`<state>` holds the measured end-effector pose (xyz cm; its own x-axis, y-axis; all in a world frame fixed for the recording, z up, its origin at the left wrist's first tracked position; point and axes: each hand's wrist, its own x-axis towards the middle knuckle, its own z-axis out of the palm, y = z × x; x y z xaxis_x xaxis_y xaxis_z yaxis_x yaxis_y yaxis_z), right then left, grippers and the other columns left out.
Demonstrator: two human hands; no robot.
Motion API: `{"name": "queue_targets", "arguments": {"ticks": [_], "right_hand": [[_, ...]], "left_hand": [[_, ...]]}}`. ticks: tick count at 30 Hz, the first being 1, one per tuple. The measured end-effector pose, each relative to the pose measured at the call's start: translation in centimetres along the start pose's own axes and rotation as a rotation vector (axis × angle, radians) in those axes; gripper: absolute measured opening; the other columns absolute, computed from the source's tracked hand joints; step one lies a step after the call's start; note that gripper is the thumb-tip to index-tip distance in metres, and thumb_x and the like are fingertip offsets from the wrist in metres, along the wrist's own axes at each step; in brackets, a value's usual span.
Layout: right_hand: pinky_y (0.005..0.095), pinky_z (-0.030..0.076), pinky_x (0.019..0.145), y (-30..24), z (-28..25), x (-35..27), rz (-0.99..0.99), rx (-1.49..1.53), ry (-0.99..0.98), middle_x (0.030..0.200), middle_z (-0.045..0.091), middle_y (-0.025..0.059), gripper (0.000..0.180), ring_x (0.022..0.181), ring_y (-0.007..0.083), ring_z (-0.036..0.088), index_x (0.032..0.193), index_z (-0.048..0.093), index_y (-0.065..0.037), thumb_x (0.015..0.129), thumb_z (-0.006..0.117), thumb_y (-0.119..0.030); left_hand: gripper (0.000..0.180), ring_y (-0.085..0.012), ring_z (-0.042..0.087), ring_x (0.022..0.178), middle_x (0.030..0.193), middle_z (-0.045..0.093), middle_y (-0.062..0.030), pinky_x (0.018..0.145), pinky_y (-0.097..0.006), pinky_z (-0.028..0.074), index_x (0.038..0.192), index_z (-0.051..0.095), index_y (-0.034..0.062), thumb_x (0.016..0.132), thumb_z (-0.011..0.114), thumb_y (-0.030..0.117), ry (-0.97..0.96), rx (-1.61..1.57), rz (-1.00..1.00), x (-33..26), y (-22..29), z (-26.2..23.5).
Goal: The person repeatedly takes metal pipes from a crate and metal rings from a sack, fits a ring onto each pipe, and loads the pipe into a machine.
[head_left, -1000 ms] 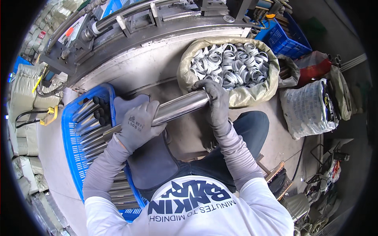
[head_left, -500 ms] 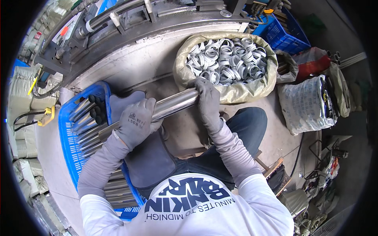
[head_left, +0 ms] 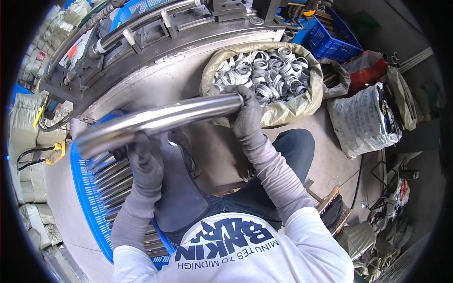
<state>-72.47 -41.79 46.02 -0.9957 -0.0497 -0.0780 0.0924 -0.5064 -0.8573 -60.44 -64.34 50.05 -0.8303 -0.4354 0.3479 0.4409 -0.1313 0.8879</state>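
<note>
A shiny metal tube (head_left: 165,115) is held at a slant in front of me, its left end raised and smeared by motion. My right hand (head_left: 247,115), in a grey glove, is closed round the tube's right end beside the sack of rings. Under the tube's left half is my gloved left hand (head_left: 145,158), closed against its lower side; its fingers are blurred and partly hidden. Below that hand, a blue plastic basket (head_left: 85,200) holds several similar tubes (head_left: 113,184), some with dark ends.
An open woven sack (head_left: 288,115) full of pale rings (head_left: 269,70) stands ahead. A metal machine bench (head_left: 155,52) runs along the far left. Farther right are a blue crate (head_left: 337,45) and a white packed bag (head_left: 356,122). Wrapped bundles (head_left: 26,141) line the left side.
The tube has come up out of the basket area, its left end swinging up and toward the left. My left hand has moved from over the tube to beneath it. My right hand keeps its end.
</note>
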Motion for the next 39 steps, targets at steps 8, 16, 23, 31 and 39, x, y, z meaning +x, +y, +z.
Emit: {"name": "queue_targets", "arguments": {"ticks": [8, 16, 23, 31, 39], "right_hand": [[0.0490, 0.047, 0.112, -0.6, -8.4, 13.4, -0.280, -1.235, 0.272, 0.137, 0.063, 0.0298, 0.083, 0.132, 0.0455, 0.059, 0.142, 0.056, 0.005, 0.084, 0.082, -0.048], [0.0473, 0.052, 0.104, -1.2, -9.0, 15.3, -0.138, -1.582, -0.014, 0.125, 0.073, 0.0221, 0.055, 0.121, 0.0383, 0.068, 0.128, 0.068, -0.008, 0.088, 0.079, -0.044], [0.0449, 0.057, 0.101, -7.2, -7.2, 6.0, -0.382, -1.502, -0.631, 0.125, 0.072, 0.0226, 0.057, 0.114, 0.0375, 0.071, 0.134, 0.069, -0.003, 0.084, 0.088, -0.022], [0.0276, 0.057, 0.091, -2.4, -4.3, -0.1, 0.121, -0.021, -0.317, 0.111, 0.074, 0.0049, 0.037, 0.100, 0.0115, 0.069, 0.130, 0.070, 0.000, 0.096, 0.079, -0.012], [0.0349, 0.055, 0.089, -2.0, 0.7, -2.9, -0.460, -0.578, -0.180, 0.103, 0.076, 0.0163, 0.055, 0.098, 0.0259, 0.074, 0.116, 0.069, 0.005, 0.113, 0.038, -0.040]], "left_hand": [[0.037, -0.0182, 0.072, 0.094, 0.106, 0.073, -0.0139, 0.073, -0.032, 0.059, 0.131, 0.067, 0.0035, 0.095, 0.068, 0.000, -0.172, 0.392, -0.074, 8.9, 10.4, 2.6], [0.060, -0.0387, 0.065, 0.101, 0.104, 0.066, -0.0175, 0.087, -0.050, 0.051, 0.128, 0.064, 0.0050, 0.074, 0.079, 0.026, -0.723, 1.401, 0.142, 3.3, 3.2, 2.1], [0.056, -0.0391, 0.066, 0.100, 0.104, 0.068, -0.0180, 0.089, -0.049, 0.053, 0.124, 0.065, 0.0030, 0.075, 0.078, 0.025, -0.719, 1.320, 0.212, 3.3, 1.6, 1.6], [0.052, -0.0383, 0.066, 0.101, 0.104, 0.068, -0.0185, 0.091, -0.049, 0.053, 0.121, 0.065, 0.0029, 0.076, 0.079, 0.025, -0.764, 1.324, 0.183, 2.6, 1.9, 1.9], [0.056, -0.0353, 0.068, 0.103, 0.109, 0.068, -0.0174, 0.092, -0.048, 0.054, 0.125, 0.061, 0.0048, 0.078, 0.079, 0.029, -0.789, 1.423, 0.154, 1.8, 1.2, 1.7]]}}
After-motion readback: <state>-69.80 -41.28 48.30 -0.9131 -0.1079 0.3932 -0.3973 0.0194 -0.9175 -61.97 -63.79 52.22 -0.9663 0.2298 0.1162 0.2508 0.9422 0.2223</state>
